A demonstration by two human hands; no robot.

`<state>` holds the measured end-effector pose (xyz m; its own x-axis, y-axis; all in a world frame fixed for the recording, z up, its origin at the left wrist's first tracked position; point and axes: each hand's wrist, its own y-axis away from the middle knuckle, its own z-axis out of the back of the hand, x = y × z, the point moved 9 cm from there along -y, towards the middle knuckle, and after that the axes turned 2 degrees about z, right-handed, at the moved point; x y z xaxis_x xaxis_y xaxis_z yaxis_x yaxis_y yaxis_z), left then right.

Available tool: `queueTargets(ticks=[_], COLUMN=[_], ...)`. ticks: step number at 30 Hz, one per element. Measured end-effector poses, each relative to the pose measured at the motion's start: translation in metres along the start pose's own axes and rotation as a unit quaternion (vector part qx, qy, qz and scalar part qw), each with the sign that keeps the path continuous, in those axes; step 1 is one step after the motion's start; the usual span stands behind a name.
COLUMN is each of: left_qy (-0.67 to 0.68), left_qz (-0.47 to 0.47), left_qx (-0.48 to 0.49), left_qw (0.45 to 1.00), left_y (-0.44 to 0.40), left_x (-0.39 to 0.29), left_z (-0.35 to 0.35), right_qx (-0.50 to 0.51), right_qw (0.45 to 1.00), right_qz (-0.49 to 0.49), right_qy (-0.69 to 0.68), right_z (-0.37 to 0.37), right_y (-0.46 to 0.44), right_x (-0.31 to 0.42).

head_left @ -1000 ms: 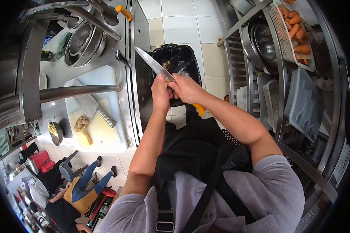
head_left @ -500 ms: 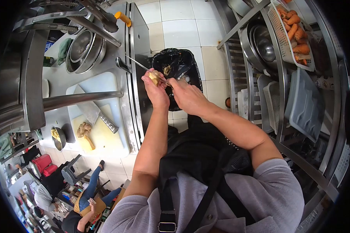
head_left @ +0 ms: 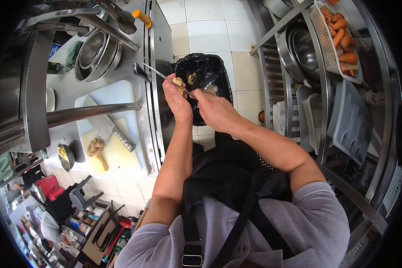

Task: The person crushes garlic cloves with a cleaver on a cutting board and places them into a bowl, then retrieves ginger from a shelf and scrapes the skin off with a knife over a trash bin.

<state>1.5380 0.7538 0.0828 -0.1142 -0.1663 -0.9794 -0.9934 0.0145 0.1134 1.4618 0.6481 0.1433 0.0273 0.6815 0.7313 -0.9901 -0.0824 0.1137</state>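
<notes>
My left hand [head_left: 177, 102] is closed around a yellow, peeled-looking piece of ginger [head_left: 178, 83]. My right hand [head_left: 216, 109] grips a knife, whose thin blade [head_left: 154, 70] runs past the ginger toward the upper left; its handle is hidden in my fist. Both hands are over the near-left part of a bin lined with a black bag [head_left: 208, 61], with scraps inside. On the counter to the left, a white cutting board [head_left: 125, 96] holds a cleaver [head_left: 103, 127], an unpeeled knob of ginger [head_left: 95, 146] and a yellow piece [head_left: 98, 163].
A small bowl [head_left: 68, 166] with yellow pieces stands beyond the board. Metal strainers [head_left: 114, 58] and a black ladle-like utensil [head_left: 140, 71] lie on the counter [head_left: 62, 91]. At right, a metal rack bears a basket of carrots [head_left: 342, 39], bowls [head_left: 304, 49] and a grey lid [head_left: 350, 123].
My hands keep their grips, with the left hand and ginger shifted very slightly. The seated person in jeans at lower left is no longer visible, and a box-like cabinet shows there.
</notes>
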Motion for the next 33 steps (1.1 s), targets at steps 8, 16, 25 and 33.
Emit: queueTargets(ticks=[8, 16, 25, 33], left_qy=[-0.001, -0.023, 0.297, 0.302], left_qz=[0.024, 0.01, 0.314, 0.263], left_qx=[-0.011, -0.024, 0.035, 0.068], left_qw=[1.0, 0.999, 0.901, 0.914], left_y=[0.004, 0.008, 0.003, 0.001], left_x=[0.008, 0.013, 0.041, 0.028], left_z=[0.002, 0.003, 0.0, -0.007], right_qx=[0.019, 0.007, 0.043, 0.064], right_qw=[1.0, 1.0, 0.989, 0.981], right_qz=[0.003, -0.008, -0.031, -0.064], right_qy=[0.001, 0.022, -0.136, -0.172], right_z=[-0.007, -0.025, -0.001, 0.003], right_y=[-0.003, -0.014, -0.019, -0.013], right_x=[0.001, -0.008, -0.03, -0.032])
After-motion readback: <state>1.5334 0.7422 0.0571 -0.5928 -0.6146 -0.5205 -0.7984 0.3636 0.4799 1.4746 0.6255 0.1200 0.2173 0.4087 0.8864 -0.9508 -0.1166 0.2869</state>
